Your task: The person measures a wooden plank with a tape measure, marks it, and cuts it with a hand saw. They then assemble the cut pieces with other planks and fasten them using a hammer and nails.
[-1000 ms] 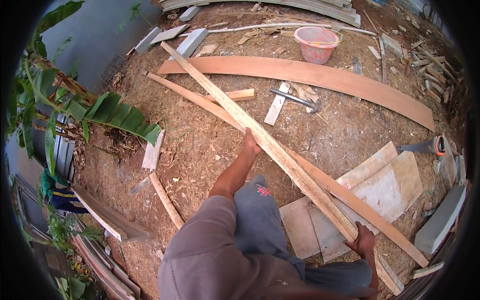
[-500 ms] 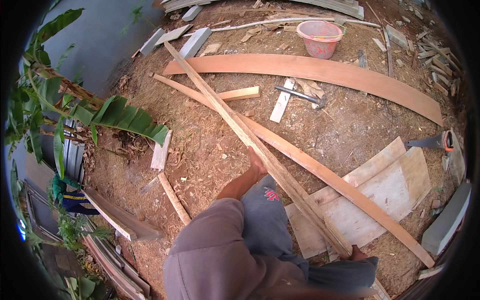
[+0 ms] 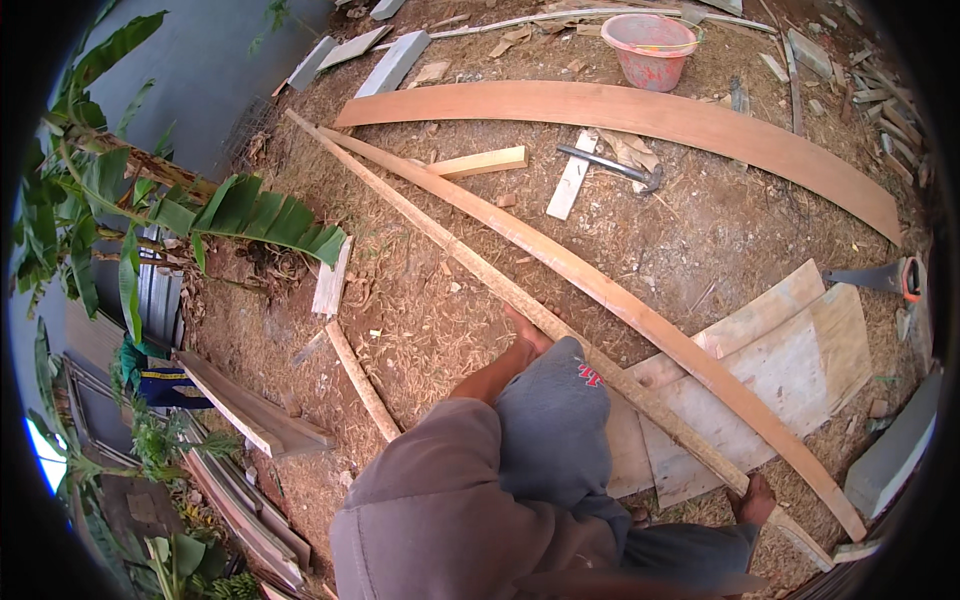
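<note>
A long, narrow wooden batten (image 3: 455,250) runs diagonally in front of me, from far left to near right. At its middle, beside my bent knee, my left hand (image 3: 527,330) grips it, the fingers partly hidden under the wood. Closer to its near end, my right hand (image 3: 755,500) is closed round it; my right forearm is hidden. Just right of the batten lies a long reddish-brown board (image 3: 600,285), their far ends close together. The batten's near part passes over pale plywood sheets (image 3: 745,420) on the ground.
Beyond lie a wide curved board (image 3: 600,105), a hammer (image 3: 610,165) and short wood offcuts. A reddish bucket (image 3: 650,55) stands at the back. To the right are a handsaw (image 3: 875,278) and a grey block (image 3: 895,445). Banana leaves (image 3: 265,225) and another person (image 3: 150,375) are at left.
The batten's far end has swung left, so it no longer crosses the reddish-brown board. It shows a narrower side now. My right hand has shifted right, and more of the batten's near end shows.
</note>
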Available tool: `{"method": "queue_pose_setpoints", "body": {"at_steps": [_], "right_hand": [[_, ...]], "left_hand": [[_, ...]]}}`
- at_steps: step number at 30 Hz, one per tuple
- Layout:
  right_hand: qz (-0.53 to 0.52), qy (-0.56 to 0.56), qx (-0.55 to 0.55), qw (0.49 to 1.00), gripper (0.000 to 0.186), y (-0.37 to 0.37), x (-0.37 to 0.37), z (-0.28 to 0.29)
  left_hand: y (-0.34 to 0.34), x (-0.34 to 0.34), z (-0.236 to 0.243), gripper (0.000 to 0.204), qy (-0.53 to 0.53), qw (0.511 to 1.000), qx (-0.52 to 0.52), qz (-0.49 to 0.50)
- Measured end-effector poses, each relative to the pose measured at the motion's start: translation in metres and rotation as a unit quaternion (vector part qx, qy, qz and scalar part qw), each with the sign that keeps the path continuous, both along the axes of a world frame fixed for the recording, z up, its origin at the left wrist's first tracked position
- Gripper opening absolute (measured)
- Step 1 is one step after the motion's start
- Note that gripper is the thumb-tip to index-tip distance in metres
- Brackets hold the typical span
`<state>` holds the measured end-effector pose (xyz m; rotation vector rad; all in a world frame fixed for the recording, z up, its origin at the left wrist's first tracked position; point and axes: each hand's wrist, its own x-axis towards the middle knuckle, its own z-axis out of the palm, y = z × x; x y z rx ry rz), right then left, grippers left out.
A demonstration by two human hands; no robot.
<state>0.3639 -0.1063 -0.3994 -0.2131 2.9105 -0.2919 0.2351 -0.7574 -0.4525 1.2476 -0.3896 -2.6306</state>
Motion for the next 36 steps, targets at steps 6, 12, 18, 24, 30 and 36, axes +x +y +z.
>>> {"method": "queue_pose_setpoints", "body": {"at_steps": [6,12,18,24,30,36], "right_hand": [[0.02,-0.06,0.019,0.998,0.052,-0.038,-0.006,-0.014],[0.018,0.003,-0.037,0.999,0.044,-0.052,0.007,-0.023],[-0.044,-0.17,-0.157,0.972,0.053,-0.034,-0.009,-0.01],[-0.019,-0.113,-0.036,0.993,0.071,-0.012,-0.1,0.015],[0.086,-0.135,0.036,0.986,0.083,-0.033,-0.165,-0.004],[0.034,-0.072,-0.067,0.995,0.072,-0.044,-0.157,-0.039]], "left_hand": [[-0.069,0.056,-0.006,0.076,-0.397,0.777,-0.466,-0.147],[-0.042,0.102,0.038,0.076,-0.216,0.237,-0.791,-0.52],[-0.023,0.044,0.056,0.084,-0.152,0.116,-0.771,-0.607],[-0.02,-0.05,0.07,0.088,-0.011,0.096,-0.832,-0.547],[0.019,-0.157,0.067,0.097,0.037,-0.103,-0.719,-0.687],[0.035,-0.177,0.04,0.093,-0.009,-0.082,-0.654,-0.752]]}}
